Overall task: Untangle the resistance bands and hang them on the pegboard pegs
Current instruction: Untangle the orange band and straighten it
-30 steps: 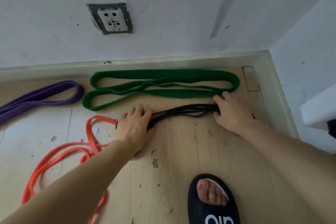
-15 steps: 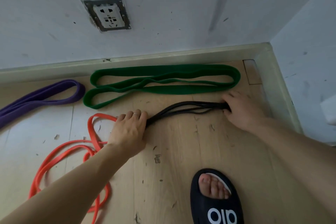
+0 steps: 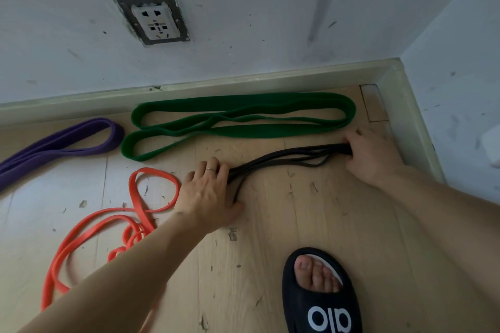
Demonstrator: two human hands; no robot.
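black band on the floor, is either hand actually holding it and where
Both. The right hand grips the black band at its right end; the left hand lies over its left end, grip hidden.
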